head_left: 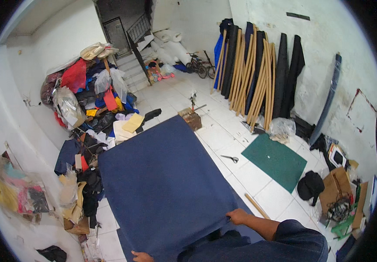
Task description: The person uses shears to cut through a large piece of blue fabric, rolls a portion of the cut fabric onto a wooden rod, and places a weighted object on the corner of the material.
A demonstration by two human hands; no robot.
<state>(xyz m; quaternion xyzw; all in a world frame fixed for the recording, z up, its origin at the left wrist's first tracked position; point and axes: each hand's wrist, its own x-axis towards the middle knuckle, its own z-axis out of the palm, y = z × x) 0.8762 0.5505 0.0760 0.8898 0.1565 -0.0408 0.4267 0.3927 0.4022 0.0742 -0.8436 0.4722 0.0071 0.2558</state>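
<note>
A large navy blue sheet of fabric (166,174) spreads out before me over the white tiled floor. My right hand (238,216) is closed on its near right corner, thumb and fingers pinching the edge. At the near left corner, my left hand (142,256) grips the same edge; the lower picture border cuts this hand off. Between my hands the near edge sags a little. More navy fabric (242,205) shows beneath, sticking out past the sheet's right side. A pair of scissors (230,158) lies on the tiles to the right, and a bare cardboard tube (257,206) rests nearer me.
A green mat (276,160) lies on the right. Fabric rolls and many cardboard tubes (241,74) lean against the far wall. Heaped cloth and bags (83,87) fill the left. A small brown box (191,120) touches the sheet's far edge. A black cap (310,185) lies beside cardboard boxes (335,187).
</note>
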